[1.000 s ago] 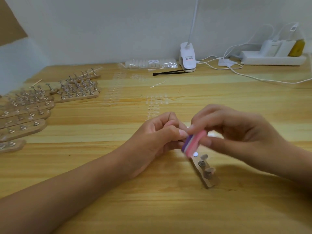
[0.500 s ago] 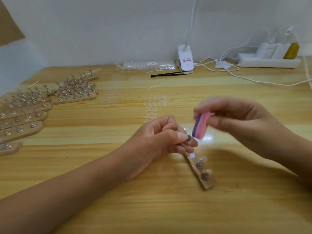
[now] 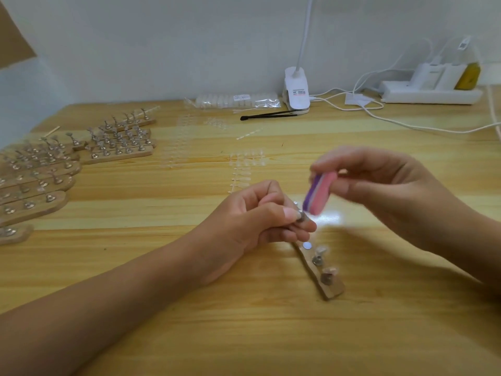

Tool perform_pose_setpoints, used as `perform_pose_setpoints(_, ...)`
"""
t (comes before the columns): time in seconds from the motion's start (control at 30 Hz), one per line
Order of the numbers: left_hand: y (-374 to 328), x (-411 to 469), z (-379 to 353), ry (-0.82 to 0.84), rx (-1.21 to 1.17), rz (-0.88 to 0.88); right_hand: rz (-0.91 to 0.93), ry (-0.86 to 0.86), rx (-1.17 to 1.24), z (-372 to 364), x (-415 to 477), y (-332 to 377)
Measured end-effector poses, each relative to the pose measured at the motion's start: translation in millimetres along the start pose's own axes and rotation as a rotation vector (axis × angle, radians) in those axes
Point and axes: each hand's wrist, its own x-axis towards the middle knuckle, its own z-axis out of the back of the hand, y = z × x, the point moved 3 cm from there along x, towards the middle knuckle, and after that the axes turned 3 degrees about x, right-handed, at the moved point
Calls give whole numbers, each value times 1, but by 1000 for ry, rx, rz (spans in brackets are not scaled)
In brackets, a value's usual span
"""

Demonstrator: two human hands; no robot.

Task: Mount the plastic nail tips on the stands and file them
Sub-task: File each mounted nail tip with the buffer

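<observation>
Left hand (image 3: 260, 221) pinches small metal nail-tip stand (image 3: 300, 215); right hand (image 3: 379, 191) pinches pink-and-purple foam file block (image 3: 318, 194), long axis steeply tilted, lower end just beside the stand's top, to its right.

No text can be read here. The white lamp clip (image 3: 296, 85) carries a small label with red and dark print — too blurred. The bag of nail tips (image 3: 217, 100) and a cable tag (image 3: 464, 44) also have labels — illegible.

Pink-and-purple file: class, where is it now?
Head view, right of centre: the file is pinched in the right hand, just right of the stand the left hand holds.
</observation>
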Motion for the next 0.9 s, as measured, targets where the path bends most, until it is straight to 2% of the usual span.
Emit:
perform_pose_setpoints(0.07, 0, 0, 0, -3, -6, 0, -17, 114, -57, -7, -2, -1)
perform_pose_setpoints(0.1, 0, 0, 0, -5, -9, 3, -10, 66, -56, -5, -1, -2)
perform_pose_setpoints(0.17, 0, 0, 0, -6, -4, 3, -1, -154, -20, 7, 2, -4)
perform_pose_setpoints(0.2, 0, 0, 0, -3, 3, 0, 5, -192, 1, 10, 3, -3)
perform_pose_setpoints(0.23, 1, 0, 0, 0, 8, -3, 19, -147, 17, 8, 2, -1)
perform_pose_setpoints(0.3, 2, 1, 1, -10, 19, 0, 10, 67, -1, -5, -1, 0)
perform_pose_setpoints(0.33, 2, 1, 1, -15, 19, 4, 2, 85, -24, -8, 0, -2)
perform_pose_setpoints(0.43, 1, 0, 1, -10, -1, 2, -4, -202, -17, 7, 4, -6)
perform_pose_setpoints(0.47, 1, 0, 1, -4, -2, -4, -5, -213, 1, 9, 3, -5)
perform_pose_setpoints(0.57, 1, 0, 1, -8, 6, -2, -7, 63, -23, -5, 0, -3)
perform_pose_setpoints(0.6, 1, 0, 1, -16, 8, -1, -1, 56, -35, -5, 0, -4)
perform_pose_setpoints(0.7, 1, -1, 0, -15, 8, -8, 16, -176, -1, 8, 4, -4)
perform_pose_setpoints(0.73, 1, -1, 0, -6, 13, -10, 22, -142, 26, 8, 3, -3)
perform_pose_setpoints(0.8, 0, -1, -1, 4, 14, -7, 2, 75, 12, -2, 2, -2)
perform_pose_setpoints(0.83, 1, -1, -1, -3, 13, -6, -10, 105, -13, -3, 1, -3)
perform_pose_setpoints(0.9, 1, -1, -1, -17, 12, -5, -5, -68, -23, 7, 4, -6)
